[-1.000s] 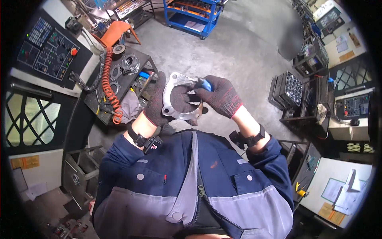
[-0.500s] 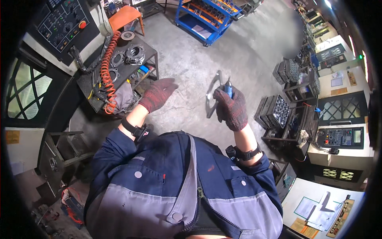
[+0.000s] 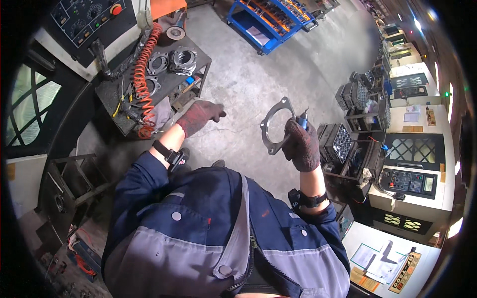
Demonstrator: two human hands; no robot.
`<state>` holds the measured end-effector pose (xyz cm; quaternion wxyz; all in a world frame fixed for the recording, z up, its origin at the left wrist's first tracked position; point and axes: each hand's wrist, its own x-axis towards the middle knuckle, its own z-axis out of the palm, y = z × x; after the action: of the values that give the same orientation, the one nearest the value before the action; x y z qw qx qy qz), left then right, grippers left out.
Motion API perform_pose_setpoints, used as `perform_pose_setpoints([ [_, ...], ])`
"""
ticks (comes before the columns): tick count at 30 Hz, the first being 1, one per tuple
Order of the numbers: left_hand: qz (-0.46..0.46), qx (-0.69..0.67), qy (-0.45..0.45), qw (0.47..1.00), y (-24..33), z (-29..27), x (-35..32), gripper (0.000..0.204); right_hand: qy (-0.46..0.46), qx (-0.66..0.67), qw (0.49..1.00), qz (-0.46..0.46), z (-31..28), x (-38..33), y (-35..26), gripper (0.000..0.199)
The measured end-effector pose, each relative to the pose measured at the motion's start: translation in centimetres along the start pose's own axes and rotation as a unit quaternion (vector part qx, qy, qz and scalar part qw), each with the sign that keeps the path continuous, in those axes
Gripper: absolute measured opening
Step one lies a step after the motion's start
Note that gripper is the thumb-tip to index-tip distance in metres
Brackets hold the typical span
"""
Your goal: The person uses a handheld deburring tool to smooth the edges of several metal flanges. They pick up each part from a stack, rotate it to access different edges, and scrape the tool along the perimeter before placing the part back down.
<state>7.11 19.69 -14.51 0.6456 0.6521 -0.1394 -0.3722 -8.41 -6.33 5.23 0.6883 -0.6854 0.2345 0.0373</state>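
Note:
My right hand (image 3: 303,147), in a dark red knitted glove, is closed on a flat metal flange ring (image 3: 265,130) and a blue-handled tool (image 3: 301,120) with a thin pointed tip. The ring stands out to the left of the fist, its bore and lugs facing me. The tool pokes up between thumb and fingers; its lower part is hidden in the glove. My left hand (image 3: 199,118), gloved alike, hovers near the workbench with its fingers extended, holding nothing.
On the dark workbench (image 3: 196,67) at left lie stacked metal rings (image 3: 184,60) and an orange coiled hose (image 3: 141,74). A blue trolley (image 3: 272,42) stands ahead. Crates of parts (image 3: 338,143) sit at right before a machine control panel (image 3: 410,182).
My right hand has moved slightly right and down, and the ring has turned from nearly edge-on to face me. My left hand has shifted a little; the view has swung slightly.

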Motion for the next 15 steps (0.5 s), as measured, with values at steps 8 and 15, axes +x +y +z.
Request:
perform_pose_setpoints([
  [8, -0.033, -0.285, -0.248, 0.925, 2.3, 0.0, -0.4, 0.071, -0.07, 0.088, 0.994, 0.008, 5.9, 1.0, 0.1, 0.036],
  [15, 0.008, -0.111, -0.122, 0.986, 8.9, -1.7, -2.8, 0.034, 0.024, 0.014, 0.999, 0.031, 9.4, 1.0, 0.3, 0.029],
])
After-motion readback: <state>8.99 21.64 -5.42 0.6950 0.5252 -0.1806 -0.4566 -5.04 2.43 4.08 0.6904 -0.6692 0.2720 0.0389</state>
